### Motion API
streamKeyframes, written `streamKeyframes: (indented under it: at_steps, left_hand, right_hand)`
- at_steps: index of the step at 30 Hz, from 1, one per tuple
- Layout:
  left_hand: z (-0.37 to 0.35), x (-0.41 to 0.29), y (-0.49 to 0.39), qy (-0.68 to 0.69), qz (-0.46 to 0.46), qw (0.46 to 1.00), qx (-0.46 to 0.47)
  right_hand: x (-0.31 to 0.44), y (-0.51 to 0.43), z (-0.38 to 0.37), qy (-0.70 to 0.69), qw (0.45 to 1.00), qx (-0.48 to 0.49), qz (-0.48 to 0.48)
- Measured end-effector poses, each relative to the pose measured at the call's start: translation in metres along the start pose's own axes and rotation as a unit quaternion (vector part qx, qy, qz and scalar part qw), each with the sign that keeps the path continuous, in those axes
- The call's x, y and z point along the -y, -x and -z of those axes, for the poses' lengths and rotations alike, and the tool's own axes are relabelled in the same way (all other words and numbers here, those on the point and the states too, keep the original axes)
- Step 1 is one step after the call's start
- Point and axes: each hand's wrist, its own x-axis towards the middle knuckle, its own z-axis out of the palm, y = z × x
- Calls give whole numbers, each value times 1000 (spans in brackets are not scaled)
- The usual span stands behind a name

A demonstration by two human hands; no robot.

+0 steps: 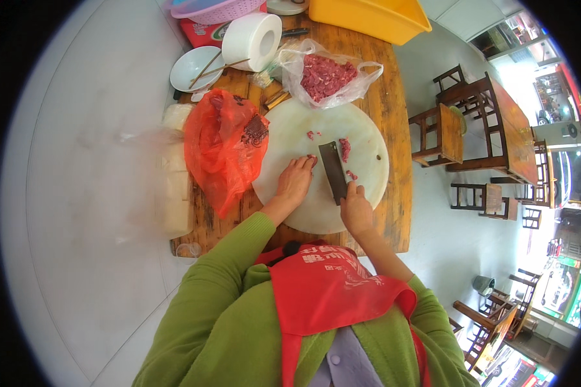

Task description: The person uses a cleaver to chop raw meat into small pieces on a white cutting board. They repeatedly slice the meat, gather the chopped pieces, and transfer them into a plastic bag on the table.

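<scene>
My right hand grips a cleaver, its dark broad blade lying over a round white cutting board. With bent fingers, my left hand presses a small piece of raw red meat onto the board, left of the blade and apart from it. A strip of cut meat lies just right of the blade. Smaller scraps rest farther up the board, and a few bits sit near my right hand. Beyond the board's far edge, a clear plastic bag holds a heap of sliced raw meat.
A red plastic bag overlaps the board's left side on the wooden table. Behind it are a white bowl with chopsticks, a paper roll and a yellow bin. Wooden stools stand to the right.
</scene>
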Motion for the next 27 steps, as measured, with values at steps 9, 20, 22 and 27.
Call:
streamKeyframes:
  at_steps: [9, 20, 22, 27]
  left_hand:
    - [-52, 0, -7, -69, -74, 993, -67]
    - [-30, -33, 34, -113, -78, 980, -147]
    - [-20, -35, 36, -135, -37, 979, -149]
    - [-18, -38, 32, -49, -16, 996, -72]
  right_hand:
    - [-10, -18, -3, -39, 999, 26, 8]
    - [-35, -26, 9, -48, 993, -27, 101]
    - [-38, -32, 9, -47, 995, -6, 91]
    - [-39, -40, 3, -62, 993, 46, 92]
